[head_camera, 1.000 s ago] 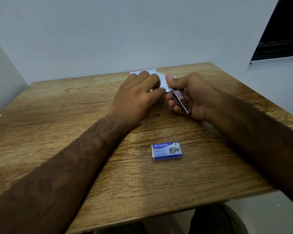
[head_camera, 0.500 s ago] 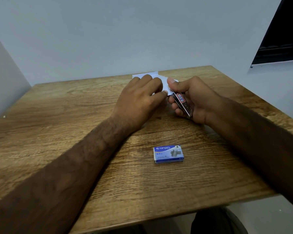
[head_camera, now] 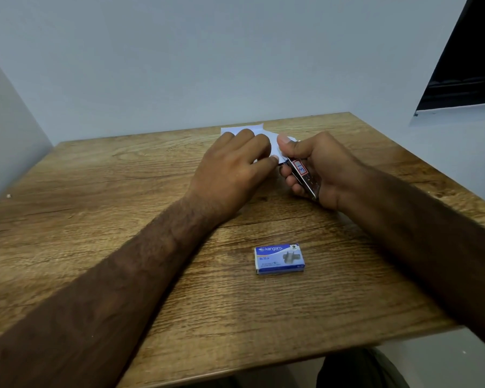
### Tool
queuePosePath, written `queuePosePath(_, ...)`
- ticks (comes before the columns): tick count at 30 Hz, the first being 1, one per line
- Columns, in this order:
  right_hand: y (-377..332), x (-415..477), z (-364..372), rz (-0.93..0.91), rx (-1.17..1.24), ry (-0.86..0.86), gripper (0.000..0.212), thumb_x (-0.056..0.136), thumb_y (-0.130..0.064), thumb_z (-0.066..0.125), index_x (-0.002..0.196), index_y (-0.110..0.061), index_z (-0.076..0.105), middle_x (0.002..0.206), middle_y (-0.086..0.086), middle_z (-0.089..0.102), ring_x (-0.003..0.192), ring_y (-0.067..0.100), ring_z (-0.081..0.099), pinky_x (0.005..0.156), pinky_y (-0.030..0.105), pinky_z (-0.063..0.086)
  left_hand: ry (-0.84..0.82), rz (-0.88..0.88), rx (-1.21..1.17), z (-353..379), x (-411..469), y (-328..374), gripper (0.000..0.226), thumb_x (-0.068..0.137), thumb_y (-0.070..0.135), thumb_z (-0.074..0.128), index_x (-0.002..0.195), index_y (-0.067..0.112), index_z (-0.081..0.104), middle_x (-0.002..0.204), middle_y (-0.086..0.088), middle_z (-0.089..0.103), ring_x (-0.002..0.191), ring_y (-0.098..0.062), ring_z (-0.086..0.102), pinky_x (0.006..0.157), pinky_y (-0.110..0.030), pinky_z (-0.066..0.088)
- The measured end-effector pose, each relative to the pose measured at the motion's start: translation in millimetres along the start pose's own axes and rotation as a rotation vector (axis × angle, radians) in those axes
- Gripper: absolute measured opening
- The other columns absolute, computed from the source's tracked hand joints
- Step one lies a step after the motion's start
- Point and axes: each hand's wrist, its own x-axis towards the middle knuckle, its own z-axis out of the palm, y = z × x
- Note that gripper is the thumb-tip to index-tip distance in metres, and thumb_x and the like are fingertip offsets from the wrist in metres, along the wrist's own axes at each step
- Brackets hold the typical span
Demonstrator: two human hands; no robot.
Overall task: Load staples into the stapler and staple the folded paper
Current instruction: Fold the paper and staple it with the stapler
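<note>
Clearly visible at the far middle of the wooden table [head_camera: 95,219]: both hands working together. Right hand [head_camera: 317,169], closed around the stapler [head_camera: 304,177], thumb pressed on top, other fingers curled under. Stapler body slanted, front end toward 11 o'clock, back end toward 5 o'clock, with a red-framed label reading "31". Left hand [head_camera: 233,169], lying palm down on the folded paper [head_camera: 242,128], fingers pressed together, forefinger tip touching the stapler's front end. Only white corners of the paper showing past the fingers at 12 o'clock and between the two hands; cannot tell if its edge sits inside the stapler mouth. Staple box [head_camera: 279,259], blue and white, lying flat and closed at 6 o'clock from the hands, well apart, untouched.
</note>
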Motion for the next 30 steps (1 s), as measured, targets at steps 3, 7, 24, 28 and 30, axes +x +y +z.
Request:
queuePosePath(3,1.2,-0.6,1.4,-0.013,-0.008,0.022,0.029,0.092,-0.039,0.068,0.079,-0.014,0.059,0.052,0.002,0.059,0.038,0.013,0.053,0.036,0.020,0.042,0.003,0.001,-0.010,-1.5,0.2,0.9,0.007,0.086,0.005,0.070,0.089,0.010,0.075,0.083,-0.007,0.066,0.071,-0.028,0.058,0.061,-0.039,0.039)
queuePosePath(7,1.7,-1.4,3.5,-0.033,-0.041,0.051,0.030,0.092,-0.039,0.067,0.079,-0.015,0.057,0.052,0.002,0.057,0.036,0.012,0.048,0.035,0.018,0.037,0.014,-0.002,-0.023,-5.0,1.3,2.5,0.008,0.087,0.004,0.069,0.086,0.009,0.075,0.081,-0.008,0.067,0.070,-0.028,0.059,0.059,-0.039,0.041)
queuePosePath(24,-1.1,-1.7,-1.9,0.000,-0.014,-0.044,0.030,0.093,-0.040,0.066,0.085,-0.011,0.062,0.060,0.005,0.067,0.045,0.016,0.064,0.040,0.021,0.049,0.014,-0.064,-0.073,-5.2,4.6,4.2,0.005,0.086,0.007,0.071,0.085,0.009,0.076,0.082,-0.010,0.068,0.070,-0.029,0.060,0.060,-0.039,0.042)
queuePosePath(28,-3.6,-4.5,-5.4,0.029,-0.010,-0.128,0.038,0.092,-0.048,0.062,0.086,-0.010,0.065,0.067,0.006,0.069,0.049,0.018,0.065,0.042,0.021,0.049,0.008,-0.083,-0.084,-3.5,3.5,2.5,0.007,0.087,0.007,0.070,0.086,0.009,0.076,0.083,-0.010,0.068,0.071,-0.030,0.060,0.060,-0.039,0.043)
queuePosePath(30,-4.3,-5.2,-7.5,0.038,-0.015,-0.149,0.041,0.092,-0.049,0.060,0.080,-0.011,0.068,0.069,0.007,0.070,0.050,0.019,0.065,0.042,0.021,0.049,0.011,-0.104,-0.096,-3.2,3.1,2.4,0.007,0.088,0.008,0.069,0.085,0.009,0.076,0.083,-0.010,0.068,0.072,-0.030,0.060,0.061,-0.039,0.043)
